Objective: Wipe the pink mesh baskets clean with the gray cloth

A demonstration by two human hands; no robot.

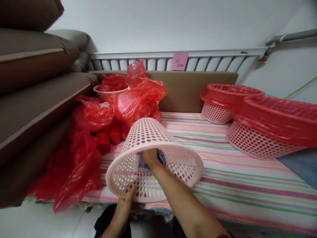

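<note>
A pale pink perforated plastic basket lies tipped on its side near the bed's front edge, its mouth toward me. My left hand is closed on the lower left of its rim, thumb inside and fingers mostly hidden underneath. Deep inside the basket, my right hand presses a grey-blue cloth against the inner wall. The fingers of that hand are partly hidden by the cloth and the basket wall.
Crumpled red plastic bags are heaped at left, with another basket behind. Two red-lined baskets stand at right on the striped sheet. Brown cushions tower at left. A pink note hangs on the radiator.
</note>
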